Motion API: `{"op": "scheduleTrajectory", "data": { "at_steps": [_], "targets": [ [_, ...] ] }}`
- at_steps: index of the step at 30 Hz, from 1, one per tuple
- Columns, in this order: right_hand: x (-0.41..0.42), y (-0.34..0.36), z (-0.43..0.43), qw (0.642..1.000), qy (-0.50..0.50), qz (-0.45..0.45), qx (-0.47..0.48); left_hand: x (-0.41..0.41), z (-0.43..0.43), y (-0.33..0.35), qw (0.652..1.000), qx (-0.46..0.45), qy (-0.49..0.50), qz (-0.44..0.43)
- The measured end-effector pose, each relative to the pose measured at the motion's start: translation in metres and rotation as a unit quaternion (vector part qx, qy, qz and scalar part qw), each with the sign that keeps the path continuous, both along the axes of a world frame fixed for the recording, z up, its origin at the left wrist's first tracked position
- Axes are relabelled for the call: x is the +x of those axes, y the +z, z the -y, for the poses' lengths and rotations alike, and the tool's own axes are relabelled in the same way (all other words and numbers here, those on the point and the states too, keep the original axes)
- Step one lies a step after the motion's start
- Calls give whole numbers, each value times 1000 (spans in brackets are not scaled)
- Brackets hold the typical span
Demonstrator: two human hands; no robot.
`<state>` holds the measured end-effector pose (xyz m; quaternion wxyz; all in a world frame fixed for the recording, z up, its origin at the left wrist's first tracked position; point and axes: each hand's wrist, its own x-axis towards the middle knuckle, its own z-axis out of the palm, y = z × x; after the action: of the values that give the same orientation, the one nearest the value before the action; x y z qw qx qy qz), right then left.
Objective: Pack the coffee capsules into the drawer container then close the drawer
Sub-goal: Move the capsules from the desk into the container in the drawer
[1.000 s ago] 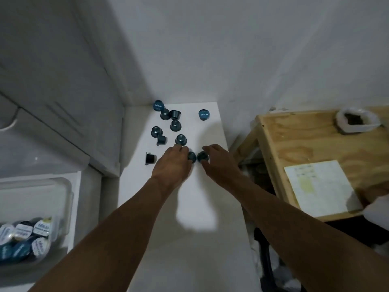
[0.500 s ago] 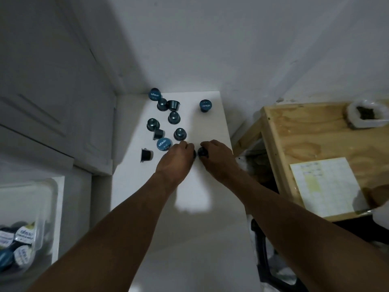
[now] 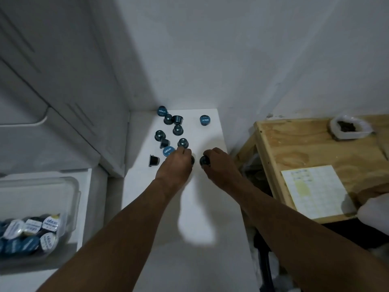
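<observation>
Dark blue capsule sits pinched in the curled fingertips of the right hand, low over the white counter. Left hand curls round a second capsule, mostly hidden. Loose capsules lie scattered just beyond both hands. Lid lettering is too blurred to read. Drawer container, lower left, holds packed capsules.

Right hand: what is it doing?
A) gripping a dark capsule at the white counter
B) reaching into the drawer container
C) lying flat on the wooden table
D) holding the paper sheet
A: the right hand has its fingers curled round a dark capsule at the white counter.
</observation>
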<state>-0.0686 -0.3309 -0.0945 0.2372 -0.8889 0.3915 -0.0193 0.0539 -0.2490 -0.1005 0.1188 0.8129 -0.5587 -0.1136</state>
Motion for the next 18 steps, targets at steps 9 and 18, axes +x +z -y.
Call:
{"op": "scheduleTrajectory", "data": {
  "at_steps": [9,18],
  "targets": [
    [-45,73,-44,995,-2,38,-88,-45,-54,75,996,-78,14,52],
    [-106,121,-117,989,42,71,-122,-112,-149,127,986,-139,56,73]
  ]
}}
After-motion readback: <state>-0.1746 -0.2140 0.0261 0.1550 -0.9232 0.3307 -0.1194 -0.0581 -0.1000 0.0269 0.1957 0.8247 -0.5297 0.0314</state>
